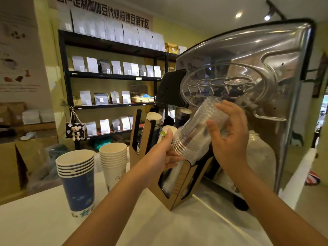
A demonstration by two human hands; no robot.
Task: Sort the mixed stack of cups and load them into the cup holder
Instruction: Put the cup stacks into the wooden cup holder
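Observation:
A stack of clear plastic cups [195,132] leans, rims down, into the nearest slot of the brown cardboard cup holder [179,190]. My left hand [165,151] grips the stack by its lower rims. My right hand [229,137] rests on the stack's upper end, fingers curled over the cup bottoms. Slots further back in the holder carry white paper cups [154,118]. On the white counter to the left stand a stack of blue paper cups [76,176] and a stack of white paper cups [113,160], both rims up.
A large shiny metal machine [248,77] stands right behind the holder. The white counter [44,219] spreads in front. A black shelf unit [113,75] with coffee bags fills the back wall. Cardboard boxes [10,166] sit at the left.

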